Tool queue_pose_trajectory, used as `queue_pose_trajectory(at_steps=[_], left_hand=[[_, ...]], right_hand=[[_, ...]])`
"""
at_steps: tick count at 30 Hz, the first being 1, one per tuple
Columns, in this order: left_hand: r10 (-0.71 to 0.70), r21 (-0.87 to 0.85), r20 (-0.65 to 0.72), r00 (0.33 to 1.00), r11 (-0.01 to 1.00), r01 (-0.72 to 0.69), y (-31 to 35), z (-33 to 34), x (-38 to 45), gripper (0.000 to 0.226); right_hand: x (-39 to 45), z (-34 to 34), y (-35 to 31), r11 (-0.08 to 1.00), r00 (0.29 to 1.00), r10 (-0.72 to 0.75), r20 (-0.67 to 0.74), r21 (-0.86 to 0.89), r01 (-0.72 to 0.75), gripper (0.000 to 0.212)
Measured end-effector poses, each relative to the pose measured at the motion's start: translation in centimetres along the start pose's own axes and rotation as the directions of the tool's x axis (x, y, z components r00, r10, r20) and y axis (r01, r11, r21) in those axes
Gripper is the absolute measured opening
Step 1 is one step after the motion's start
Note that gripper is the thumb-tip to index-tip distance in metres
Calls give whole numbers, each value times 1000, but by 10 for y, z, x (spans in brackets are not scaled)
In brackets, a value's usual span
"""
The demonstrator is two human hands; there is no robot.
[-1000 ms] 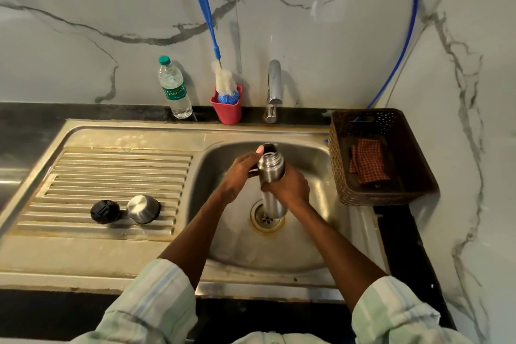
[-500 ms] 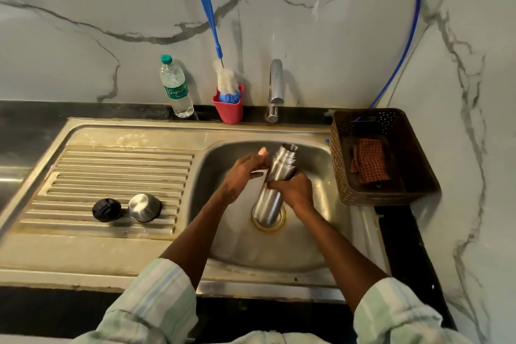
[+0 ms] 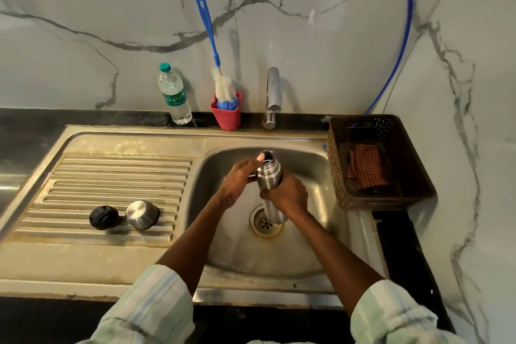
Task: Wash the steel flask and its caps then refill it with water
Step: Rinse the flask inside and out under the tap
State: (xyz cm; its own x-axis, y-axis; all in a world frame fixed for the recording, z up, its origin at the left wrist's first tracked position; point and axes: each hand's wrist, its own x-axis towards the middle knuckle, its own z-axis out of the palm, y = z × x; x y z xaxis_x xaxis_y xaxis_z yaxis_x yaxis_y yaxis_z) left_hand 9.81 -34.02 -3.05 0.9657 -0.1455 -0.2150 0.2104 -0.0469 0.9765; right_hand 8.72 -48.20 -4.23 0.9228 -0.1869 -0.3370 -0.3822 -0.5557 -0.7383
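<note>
Gripping the steel flask (image 3: 268,176) round its middle, the right hand (image 3: 287,195) holds it uncapped and roughly upright over the drain (image 3: 265,222) in the sink (image 3: 307,254). The left hand (image 3: 237,179) curls against its neck, thumb up beside the open mouth. Off to the left, on the ribbed drainboard (image 3: 111,176), the black cap (image 3: 104,217) and steel cap (image 3: 142,214) lie just beside each other. Farther back on the worktop (image 3: 83,117) stand a water bottle (image 3: 174,93), a red cup (image 3: 226,114) with a blue brush (image 3: 212,45), the tap (image 3: 272,95), and a brown basket (image 3: 391,198).
</note>
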Motion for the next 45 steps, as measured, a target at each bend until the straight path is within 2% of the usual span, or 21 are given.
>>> queue_pose_trajectory(at_steps=[2,5,8,11,13,17,20,23,26,28,30,33,36,41,45], left_hand=[[-11,-1,13,1000,1000,11,4,1,0,30],[0,-4,1,1000,1000,0,9,0,1,36],[5,-12,26,1000,1000,-5,10,0,-1,37],[27,-18,13,1000,999,-26,12,1,-3,38],[27,-22,28,999,999,-26,10,1,-3,39],[44,-13,29,999,999,-44,9,0,-4,42],[30,-14,30,999,999,-30,8,-1,-5,38],[34,-20,10,999,999,-34,7,-2,-6,42],[16,-38,17,1000,999,-15,6,-2,-7,34],[20,-32,4,1000,999,-20,4,-2,-7,33],[14,-33,2,1000,999,-14,-1,-4,-5,37],[-41,-51,-18,999,998,40,-8,-8,-5,44],[-99,-32,-24,995,995,98,-15,-10,-3,51],[-242,22,-7,970,970,242,-22,-10,-5,51],[-324,122,21,946,940,319,-26,-12,-7,59]], right_hand=[[-2,1,-1,999,1000,16,11,43,-17,57],[-2,-1,-5,999,998,-45,-34,5,45,61],[-4,1,-5,998,1000,-4,-16,57,5,59],[-4,-1,-6,999,999,-32,-42,15,33,59],[-4,1,-5,998,1000,4,-11,67,-3,59],[0,1,0,998,998,33,-51,54,-30,55],[-3,1,0,991,997,62,-36,117,-58,57],[-3,0,0,996,998,29,-49,83,-25,55],[-6,-1,0,986,998,59,-2,154,-58,58],[-5,-1,-2,993,999,43,6,114,-44,56],[-4,-2,-1,993,997,63,53,100,-68,60],[7,-1,9,956,985,99,141,263,-134,73],[11,-4,9,955,970,89,227,258,-148,78],[11,-2,13,895,908,196,371,311,-320,59],[11,0,15,823,843,277,461,339,-456,58]])
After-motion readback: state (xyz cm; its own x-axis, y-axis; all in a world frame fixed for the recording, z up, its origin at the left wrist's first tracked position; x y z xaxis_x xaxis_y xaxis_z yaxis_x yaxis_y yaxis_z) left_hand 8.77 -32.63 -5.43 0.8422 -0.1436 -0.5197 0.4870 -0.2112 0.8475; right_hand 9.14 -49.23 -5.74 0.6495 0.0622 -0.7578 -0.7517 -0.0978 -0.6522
